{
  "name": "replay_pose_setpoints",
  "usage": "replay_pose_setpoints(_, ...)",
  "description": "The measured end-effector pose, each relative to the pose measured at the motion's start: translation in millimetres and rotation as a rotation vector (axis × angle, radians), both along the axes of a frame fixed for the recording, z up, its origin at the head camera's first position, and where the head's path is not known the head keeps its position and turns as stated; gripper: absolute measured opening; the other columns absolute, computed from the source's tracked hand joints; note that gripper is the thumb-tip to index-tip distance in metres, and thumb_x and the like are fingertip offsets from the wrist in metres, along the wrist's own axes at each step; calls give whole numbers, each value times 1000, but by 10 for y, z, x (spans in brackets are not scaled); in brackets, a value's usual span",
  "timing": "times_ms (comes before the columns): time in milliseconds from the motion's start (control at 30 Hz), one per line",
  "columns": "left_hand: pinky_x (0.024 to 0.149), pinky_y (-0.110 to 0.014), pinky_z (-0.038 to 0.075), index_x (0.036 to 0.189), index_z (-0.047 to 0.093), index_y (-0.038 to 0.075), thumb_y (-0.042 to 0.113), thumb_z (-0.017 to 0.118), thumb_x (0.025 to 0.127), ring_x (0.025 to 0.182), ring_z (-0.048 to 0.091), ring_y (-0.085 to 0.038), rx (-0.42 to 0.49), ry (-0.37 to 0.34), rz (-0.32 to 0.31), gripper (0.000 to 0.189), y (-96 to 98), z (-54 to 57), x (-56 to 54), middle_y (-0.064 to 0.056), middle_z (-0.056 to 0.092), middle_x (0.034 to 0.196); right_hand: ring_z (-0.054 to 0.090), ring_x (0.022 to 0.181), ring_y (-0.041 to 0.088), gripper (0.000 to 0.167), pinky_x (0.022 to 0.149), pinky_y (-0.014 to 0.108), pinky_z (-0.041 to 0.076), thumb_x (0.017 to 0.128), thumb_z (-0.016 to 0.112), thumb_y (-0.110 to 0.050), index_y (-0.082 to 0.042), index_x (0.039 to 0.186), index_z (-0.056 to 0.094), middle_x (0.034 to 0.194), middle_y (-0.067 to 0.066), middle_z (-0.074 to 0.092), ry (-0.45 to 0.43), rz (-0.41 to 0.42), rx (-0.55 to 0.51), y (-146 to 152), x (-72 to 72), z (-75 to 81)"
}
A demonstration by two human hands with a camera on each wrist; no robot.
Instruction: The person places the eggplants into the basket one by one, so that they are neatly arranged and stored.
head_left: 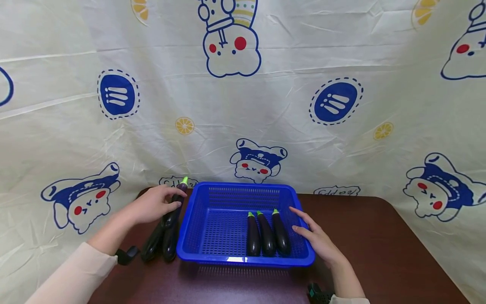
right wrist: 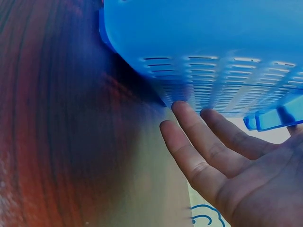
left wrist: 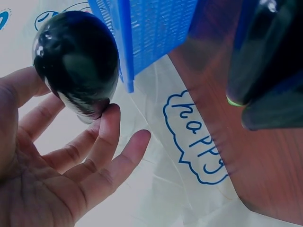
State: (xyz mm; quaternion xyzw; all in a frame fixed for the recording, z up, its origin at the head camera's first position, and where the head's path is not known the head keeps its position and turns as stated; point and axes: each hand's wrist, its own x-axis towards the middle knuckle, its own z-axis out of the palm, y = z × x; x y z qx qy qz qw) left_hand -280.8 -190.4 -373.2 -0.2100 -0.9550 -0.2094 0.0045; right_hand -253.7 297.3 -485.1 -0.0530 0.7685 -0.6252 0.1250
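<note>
My left hand (head_left: 157,203) pinches a dark purple eggplant (head_left: 173,214) near its green stem end, left of the blue basket. The left wrist view shows the rounded end of this eggplant (left wrist: 78,56) raised toward the camera, with the hand's lower fingers (left wrist: 111,137) spread. Beneath it in the head view lie two more eggplants, one at left (head_left: 152,243) and one at right (head_left: 170,244). My right hand (head_left: 320,240) rests at the right rim of the blue plastic basket (head_left: 243,262), its fingers extended along the outer wall. Inside the basket, three eggplants (head_left: 267,238) lie side by side, stems pointing away.
The basket stands on a dark brown table (head_left: 353,240) with rounded back corners. Behind the table hangs a pale printed cloth (head_left: 284,109) with cartoon figures. Dark straps (head_left: 128,255) sit at both wrists.
</note>
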Motion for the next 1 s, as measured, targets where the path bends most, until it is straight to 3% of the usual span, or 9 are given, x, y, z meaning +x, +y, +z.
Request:
replay_pose_setpoints(633,72,-32,40,127,73,15,24,67,101,77,49,-14,65,12,-50,28,201,28,-58,1,57,81,59,131,45,56,88,54,61,108,53,-31,-34,161,33,170,19,20,1,-4,-1,-3,-4,10)
replay_pose_setpoints(1000,73,-32,42,125,74,18,25,68,100,71,49,-13,85,-2,-64,26,405,-88,-94,1,55,78,65,123,38,57,86,51,61,108,54,-30,-33,161,33,169,20,23,-16,4,-31,-22,0,1)
